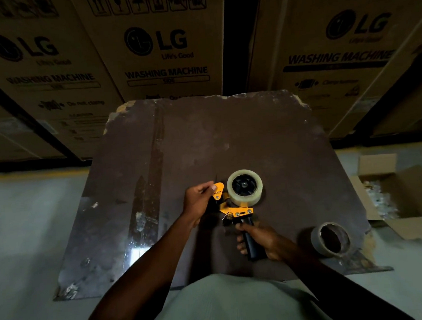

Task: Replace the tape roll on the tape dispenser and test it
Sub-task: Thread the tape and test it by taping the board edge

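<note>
Pointing away, tape dispenser point(235, 209), handle toward person

Head cam, looking down, close

Tape dispenser point(235, 211): yellow metal frame, black handle, hand-held pistol type, lying roughly flat over a dark worn board, front end pointing away and left, handle pointing toward the person. Handle gripped, front yellow plate pinched at its tip. Small printed label on the front plate, text too small to read

New tape roll point(245, 187): clear/whitish, full and thick, mounted on the dispenser's black hub, open face up toward camera, sits at the far right side of the frame

Old tape roll point(330, 239): nearly spent, thin grey-brown ring with cardboard core, tilted on edge, on the board near its right corner, well apart from the dispenser
</note>
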`<state>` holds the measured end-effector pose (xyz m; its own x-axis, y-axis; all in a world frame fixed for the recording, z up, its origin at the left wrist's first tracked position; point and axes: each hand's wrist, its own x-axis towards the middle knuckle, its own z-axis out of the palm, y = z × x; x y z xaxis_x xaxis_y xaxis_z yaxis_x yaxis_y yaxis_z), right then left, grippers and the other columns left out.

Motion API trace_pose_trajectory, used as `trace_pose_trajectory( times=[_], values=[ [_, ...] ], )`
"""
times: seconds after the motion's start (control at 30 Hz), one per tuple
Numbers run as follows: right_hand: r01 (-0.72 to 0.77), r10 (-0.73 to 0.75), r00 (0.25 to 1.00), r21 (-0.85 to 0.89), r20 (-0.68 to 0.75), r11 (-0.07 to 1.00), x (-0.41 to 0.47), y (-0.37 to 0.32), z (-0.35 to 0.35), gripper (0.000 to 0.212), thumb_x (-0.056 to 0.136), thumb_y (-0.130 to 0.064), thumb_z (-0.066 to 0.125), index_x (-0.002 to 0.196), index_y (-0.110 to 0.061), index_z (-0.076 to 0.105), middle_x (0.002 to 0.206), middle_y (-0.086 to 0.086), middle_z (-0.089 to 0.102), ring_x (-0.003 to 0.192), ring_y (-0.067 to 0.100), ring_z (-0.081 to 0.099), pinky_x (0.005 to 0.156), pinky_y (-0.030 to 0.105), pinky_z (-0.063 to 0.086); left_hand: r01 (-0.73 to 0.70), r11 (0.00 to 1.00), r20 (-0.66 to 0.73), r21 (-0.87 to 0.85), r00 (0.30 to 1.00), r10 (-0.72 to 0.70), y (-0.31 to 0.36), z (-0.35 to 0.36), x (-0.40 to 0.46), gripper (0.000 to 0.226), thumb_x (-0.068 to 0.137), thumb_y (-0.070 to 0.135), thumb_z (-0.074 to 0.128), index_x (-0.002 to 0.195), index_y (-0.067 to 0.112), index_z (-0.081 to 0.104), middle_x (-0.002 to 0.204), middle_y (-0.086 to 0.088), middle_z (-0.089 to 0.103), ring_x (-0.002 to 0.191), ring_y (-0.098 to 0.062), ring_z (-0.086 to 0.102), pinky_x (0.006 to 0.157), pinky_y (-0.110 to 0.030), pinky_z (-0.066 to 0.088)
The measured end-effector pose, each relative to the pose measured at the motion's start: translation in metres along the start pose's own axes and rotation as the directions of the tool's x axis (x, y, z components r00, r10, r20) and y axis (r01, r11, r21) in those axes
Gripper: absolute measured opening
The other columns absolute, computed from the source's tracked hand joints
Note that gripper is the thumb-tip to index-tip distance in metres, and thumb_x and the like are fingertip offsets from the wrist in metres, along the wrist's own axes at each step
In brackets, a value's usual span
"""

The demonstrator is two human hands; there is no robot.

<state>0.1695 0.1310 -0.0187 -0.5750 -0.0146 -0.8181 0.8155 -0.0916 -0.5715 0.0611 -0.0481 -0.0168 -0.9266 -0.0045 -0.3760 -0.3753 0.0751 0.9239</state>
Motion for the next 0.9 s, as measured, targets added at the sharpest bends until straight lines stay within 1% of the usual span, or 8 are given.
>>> trace_pose_trajectory(
  times=[0.07, 0.17, 0.27, 0.33, 0.4, 0.63, 0.77, 0.9],
  values=[
    [0.193, -0.242, 0.965, -0.348, -0.103, 0.917, 0.000, 0.002, -0.003, 0.019, 0.087, -0.046, 0.069, 0.084, -0.028, 0.068, 0.069, -0.006, 0.069, 0.071, 0.020, 0.068, 0.071, 0.039, 0.058, 0.000, 1.000, 0.004, -0.002, 1.000, 0.000, -0.001, -0.001, -0.001, 0.040, 0.088, 0.010, 0.070, 0.125, -0.004, 0.062, 0.122, -0.019, 0.068, 0.111, -0.024, 0.066, 0.103, -0.037, 0.050],
    [0.248, -0.643, 0.744, -0.818, -0.182, 0.520, -0.003, -0.002, -0.007, 0.031, 0.085, -0.058, 0.058, 0.090, -0.028, 0.066, 0.086, -0.002, 0.067, 0.084, 0.023, 0.065, 0.072, 0.035, 0.052, -0.001, 1.000, 0.005, -0.015, 1.000, 0.001, -0.002, -0.001, -0.001, 0.040, 0.089, 0.011, 0.070, 0.125, -0.003, 0.062, 0.123, -0.018, 0.068, 0.113, -0.025, 0.066, 0.103, -0.039, 0.051],
    [0.383, -0.872, 0.476, -0.920, 0.118, 0.085, -0.005, -0.022, -0.001, 0.037, 0.086, -0.044, 0.063, 0.114, -0.021, 0.065, 0.109, 0.006, 0.067, 0.100, 0.029, 0.061, 0.080, 0.042, 0.055, 0.003, 1.000, -0.017, -0.027, 1.000, -0.003, -0.003, 0.000, -0.002, 0.039, 0.089, 0.010, 0.069, 0.125, -0.003, 0.062, 0.122, -0.018, 0.068, 0.108, -0.021, 0.066, 0.096, -0.029, 0.053],
    [0.400, -0.797, 0.511, -0.910, 0.323, -0.113, -0.008, -0.041, 0.008, 0.038, 0.086, -0.047, 0.060, 0.118, -0.026, 0.067, 0.114, 0.000, 0.069, 0.106, 0.028, 0.060, 0.085, 0.044, 0.052, 0.000, 1.000, -0.023, -0.029, 1.000, 0.000, -0.004, 0.001, -0.002, 0.038, 0.090, 0.010, 0.068, 0.125, -0.004, 0.062, 0.121, -0.018, 0.069, 0.104, -0.020, 0.066, 0.085, -0.017, 0.055],
    [0.381, -0.688, 0.605, -0.905, 0.401, -0.192, -0.006, -0.054, 0.017, 0.039, 0.090, -0.049, 0.056, 0.120, -0.029, 0.068, 0.120, -0.003, 0.069, 0.112, 0.025, 0.057, 0.090, 0.043, 0.046, -0.007, 1.000, -0.031, -0.027, 1.000, 0.006, -0.005, 0.002, -0.002, 0.037, 0.090, 0.009, 0.068, 0.124, -0.004, 0.063, 0.120, -0.019, 0.069, 0.101, -0.018, 0.066, 0.075, -0.009, 0.055],
    [0.398, -0.741, 0.578, -0.911, 0.343, -0.111, 0.003, -0.062, 0.035, 0.031, 0.096, -0.034, 0.056, 0.099, -0.007, 0.071, 0.101, 0.017, 0.073, 0.096, 0.038, 0.063, 0.080, 0.047, 0.047, 0.013, 0.999, -0.033, -0.031, 0.999, -0.014, -0.004, 0.000, -0.003, 0.039, 0.089, 0.012, 0.070, 0.124, -0.003, 0.063, 0.119, -0.019, 0.070, 0.098, -0.019, 0.068, 0.078, -0.014, 0.056],
    [0.370, -0.740, 0.606, -0.927, 0.292, -0.063, 0.002, -0.063, 0.038, 0.032, 0.097, -0.036, 0.053, 0.101, -0.011, 0.072, 0.097, 0.017, 0.073, 0.095, 0.035, 0.064, 0.080, 0.043, 0.046, 0.020, 0.999, -0.046, -0.043, 0.999, -0.022, -0.004, 0.000, -0.004, 0.039, 0.088, 0.011, 0.070, 0.124, -0.004, 0.063, 0.118, -0.019, 0.070, 0.098, -0.019, 0.068, 0.076, -0.012, 0.055],
    [0.379, -0.870, 0.491, -0.908, 0.034, 0.179, -0.011, -0.036, 0.022, 0.027, 0.089, -0.039, 0.061, 0.098, -0.015, 0.072, 0.097, 0.011, 0.070, 0.093, 0.032, 0.061, 0.079, 0.042, 0.051, 0.025, 0.999, -0.039, -0.039, 0.999, -0.027, -0.003, 0.001, -0.003, 0.040, 0.088, 0.011, 0.071, 0.124, -0.004, 0.062, 0.119, -0.019, 0.070, 0.100, -0.020, 0.068, 0.085, -0.021, 0.055]
  ],
)
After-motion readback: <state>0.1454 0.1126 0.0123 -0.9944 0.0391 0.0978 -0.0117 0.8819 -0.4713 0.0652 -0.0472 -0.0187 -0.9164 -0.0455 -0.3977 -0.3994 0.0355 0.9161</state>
